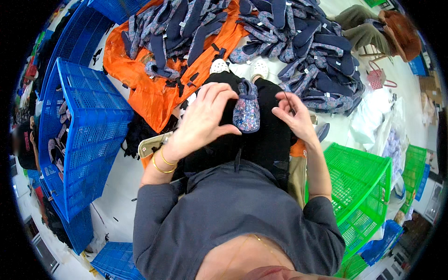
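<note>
A slipper [246, 114] with a blue, pink and white pattern rests on my black trousers between my thighs, its rounded toe toward me. My left hand [205, 112] curves beside it, thumb and fingers spread wide; the thumb tip comes close to the toe, and whether it touches I cannot tell. To the right of the slipper, apart from it, my right hand [298, 119] has its fingers curled around a thin dark object [290, 103]. That object is mostly hidden by the fingers, so its kind is unclear.
Patterned slippers with navy soles lie heaped on an orange sheet [135, 88] and in another pile [322, 60]. Blue crates [93, 140] stand at left, a green crate [350, 177] at right. Another person's legs [361, 28] show at far right.
</note>
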A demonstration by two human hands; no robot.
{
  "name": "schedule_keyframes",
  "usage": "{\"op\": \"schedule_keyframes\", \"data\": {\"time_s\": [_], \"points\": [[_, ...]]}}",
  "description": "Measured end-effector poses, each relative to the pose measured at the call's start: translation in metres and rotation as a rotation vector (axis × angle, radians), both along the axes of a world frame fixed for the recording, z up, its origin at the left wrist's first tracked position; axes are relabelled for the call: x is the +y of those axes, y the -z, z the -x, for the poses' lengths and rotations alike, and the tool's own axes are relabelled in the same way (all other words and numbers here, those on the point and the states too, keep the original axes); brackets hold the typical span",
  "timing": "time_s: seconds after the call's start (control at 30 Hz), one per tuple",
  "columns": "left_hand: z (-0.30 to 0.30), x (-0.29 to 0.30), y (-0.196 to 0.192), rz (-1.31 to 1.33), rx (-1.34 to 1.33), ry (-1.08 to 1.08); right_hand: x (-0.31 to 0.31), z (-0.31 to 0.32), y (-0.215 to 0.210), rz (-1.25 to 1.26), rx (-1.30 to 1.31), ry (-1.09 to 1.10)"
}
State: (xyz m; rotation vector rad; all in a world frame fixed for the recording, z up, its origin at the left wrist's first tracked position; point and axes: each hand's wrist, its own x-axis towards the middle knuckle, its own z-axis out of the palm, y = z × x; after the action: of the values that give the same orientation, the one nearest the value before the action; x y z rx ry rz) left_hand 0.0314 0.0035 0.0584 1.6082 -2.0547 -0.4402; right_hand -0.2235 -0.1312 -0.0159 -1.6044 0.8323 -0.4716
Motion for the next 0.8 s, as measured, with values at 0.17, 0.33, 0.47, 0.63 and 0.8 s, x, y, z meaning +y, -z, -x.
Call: {"op": "schedule_keyframes", "data": {"time_s": [0.17,0.33,0.47,0.63,0.8], "points": [[0.024,-0.020,0.061,0.109,-0.094,-0.010,0.019,-0.003,-0.008,-0.446,-0.097,0.046],[-0.005,-0.033,0.046,0.237,1.037,-0.418,0.029,-0.022,-0.005,-0.583,-0.137,0.189],[0.019,-0.016,0.067,0.214,1.652,-0.410,0.013,-0.050,-0.012,-0.475,-0.516,0.359],[0.055,0.009,0.099,-0.247,1.370,-0.260,-0.013,-0.056,-0.019,-0.276,-0.726,0.543],[0.031,-0.020,0.088,-0.102,1.152,-0.220,-0.004,-0.053,-0.028,-0.067,-0.473,0.339]]}}
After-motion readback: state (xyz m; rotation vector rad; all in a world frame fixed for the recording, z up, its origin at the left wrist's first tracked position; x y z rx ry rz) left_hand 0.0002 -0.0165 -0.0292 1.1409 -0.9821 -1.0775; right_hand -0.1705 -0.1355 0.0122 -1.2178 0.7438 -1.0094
